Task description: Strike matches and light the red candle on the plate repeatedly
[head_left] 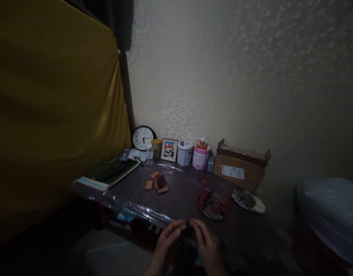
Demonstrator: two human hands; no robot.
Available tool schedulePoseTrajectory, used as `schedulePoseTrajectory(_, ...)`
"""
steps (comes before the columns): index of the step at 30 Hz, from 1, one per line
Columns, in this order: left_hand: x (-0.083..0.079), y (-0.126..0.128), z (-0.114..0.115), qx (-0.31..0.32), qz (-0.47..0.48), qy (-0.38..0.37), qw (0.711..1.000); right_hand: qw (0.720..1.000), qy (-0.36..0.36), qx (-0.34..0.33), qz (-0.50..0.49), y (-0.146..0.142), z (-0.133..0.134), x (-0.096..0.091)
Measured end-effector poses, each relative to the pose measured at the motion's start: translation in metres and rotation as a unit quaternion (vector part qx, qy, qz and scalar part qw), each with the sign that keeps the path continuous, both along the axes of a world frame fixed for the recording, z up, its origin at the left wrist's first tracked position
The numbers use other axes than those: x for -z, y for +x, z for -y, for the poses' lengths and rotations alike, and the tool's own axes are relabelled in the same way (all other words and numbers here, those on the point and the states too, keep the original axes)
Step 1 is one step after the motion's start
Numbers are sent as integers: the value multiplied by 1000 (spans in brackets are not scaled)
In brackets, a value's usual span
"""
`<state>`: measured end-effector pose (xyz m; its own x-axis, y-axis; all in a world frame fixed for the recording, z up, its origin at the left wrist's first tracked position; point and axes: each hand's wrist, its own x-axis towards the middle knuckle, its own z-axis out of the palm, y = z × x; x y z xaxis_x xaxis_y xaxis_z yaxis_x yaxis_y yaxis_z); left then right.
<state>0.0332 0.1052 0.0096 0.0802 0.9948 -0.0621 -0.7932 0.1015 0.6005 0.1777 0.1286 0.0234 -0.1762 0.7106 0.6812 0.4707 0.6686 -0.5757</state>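
Near the table's front edge, my left hand [168, 239] pinches a small, flat tan-brown piece [184, 226] between thumb and fingers. Closed at the opposite side, my right hand [206, 241] has its fingertips on the piece's darker right edge. Dim light hides the exact kind of this piece. Farther back on the table lie several similar small tan rectangles [148, 185], with a cluster of dark brown sticks [160, 181] on top of some of them.
Right of centre, red candles [203, 193] stand at a round dish of dark bits [212, 207]. Beside it is a plate [245, 199] with pale sticks [259, 205]. A clock [142, 138], panda picture [169, 150], tubs [184, 153] and cardboard box [236, 165] line the wall. Books [110, 172] lie left.
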Motion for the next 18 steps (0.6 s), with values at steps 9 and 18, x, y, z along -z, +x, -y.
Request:
schedulePoseTrajectory(9, 1, 1, -1, -14, -14, -14, 1000, 999, 42, 2, 2, -4, 2, -10)
schedulePoseTrajectory(18, 6, 6, -3, -10, -52, -14, 999, 998, 53, 35, -4, 7, 6, -9)
